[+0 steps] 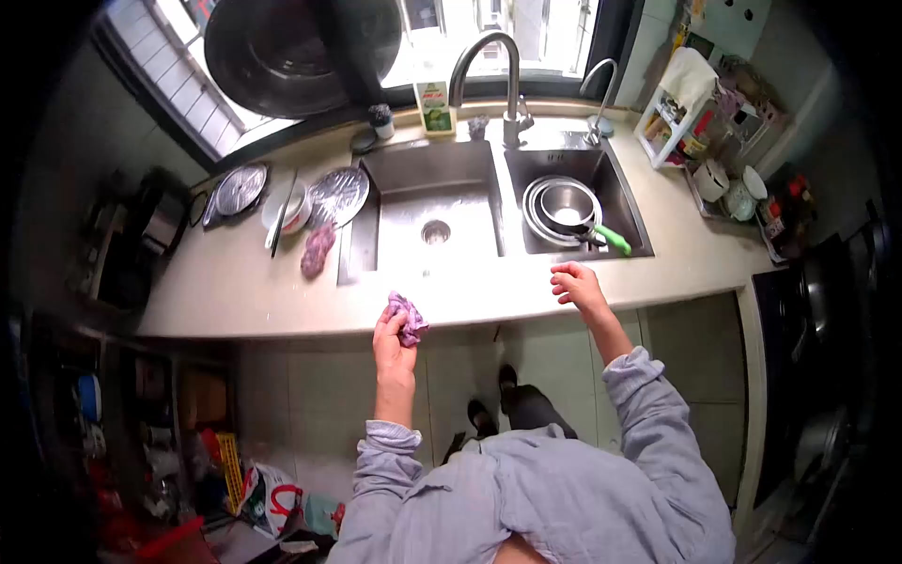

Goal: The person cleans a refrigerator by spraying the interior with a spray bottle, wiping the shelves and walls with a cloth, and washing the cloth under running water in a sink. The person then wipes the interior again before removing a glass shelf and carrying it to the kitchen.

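Currently | left hand (389, 350), at seven o'clock of the sink (501, 211), grips a crumpled purple cloth (410, 321) near the edge of the tabletop (474, 293); a slack hold could drop it to the floor (554, 352) | right hand (583, 291), five o'clock, empty, fingers half-curled; a careless reach might knock the green handle (614, 239), jolting the nested pans (567, 199)

Single head-height view, near above the counter (225, 301), forward and steeply down.

Qty: purp. wads (408, 318) x2 | sink basins (442, 179) x2 | taps (514, 85) x2 | grn handle (614, 240) x1 | shoes (508, 376) x2
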Action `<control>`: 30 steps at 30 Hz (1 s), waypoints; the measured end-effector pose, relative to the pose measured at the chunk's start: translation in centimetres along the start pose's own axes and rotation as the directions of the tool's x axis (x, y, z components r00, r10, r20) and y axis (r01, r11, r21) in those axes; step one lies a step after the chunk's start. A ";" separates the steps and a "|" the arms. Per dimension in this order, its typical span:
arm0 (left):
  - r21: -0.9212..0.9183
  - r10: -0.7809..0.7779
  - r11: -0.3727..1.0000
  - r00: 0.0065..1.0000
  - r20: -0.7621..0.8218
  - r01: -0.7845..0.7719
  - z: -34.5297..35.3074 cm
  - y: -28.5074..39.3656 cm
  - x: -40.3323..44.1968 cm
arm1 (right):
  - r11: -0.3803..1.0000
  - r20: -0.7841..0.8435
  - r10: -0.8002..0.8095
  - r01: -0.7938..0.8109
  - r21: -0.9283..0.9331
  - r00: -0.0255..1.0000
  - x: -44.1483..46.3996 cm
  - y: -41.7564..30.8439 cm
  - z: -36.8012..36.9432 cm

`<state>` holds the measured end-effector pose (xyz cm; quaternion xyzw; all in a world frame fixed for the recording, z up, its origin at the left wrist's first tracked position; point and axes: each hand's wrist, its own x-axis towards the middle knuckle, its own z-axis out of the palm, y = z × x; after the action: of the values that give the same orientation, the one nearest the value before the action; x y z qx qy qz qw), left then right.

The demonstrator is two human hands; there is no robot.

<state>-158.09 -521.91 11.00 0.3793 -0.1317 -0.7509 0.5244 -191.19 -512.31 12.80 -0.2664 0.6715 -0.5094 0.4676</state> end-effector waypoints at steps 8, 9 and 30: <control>0.304 0.035 0.953 0.989 -0.141 0.009 5.0 -6.9 8.5 | 0.972 -0.192 -0.189 0.156 -0.175 0.963 24.5 -7.5 0.8; 0.234 -0.007 0.971 0.988 -0.152 0.043 5.6 -7.9 10.0 | 0.953 -0.256 -0.248 0.187 -0.240 0.934 28.0 -8.0 0.5; 0.466 -0.001 0.884 0.998 0.069 -0.031 21.7 -4.5 24.0 | 0.832 -0.322 -0.548 0.542 -0.118 0.772 32.4 -8.5 7.1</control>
<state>-180.40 -545.70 12.66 0.4680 -0.3289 -0.7053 0.4189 -199.43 -545.36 8.88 -0.3608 0.6407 -0.6551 0.1734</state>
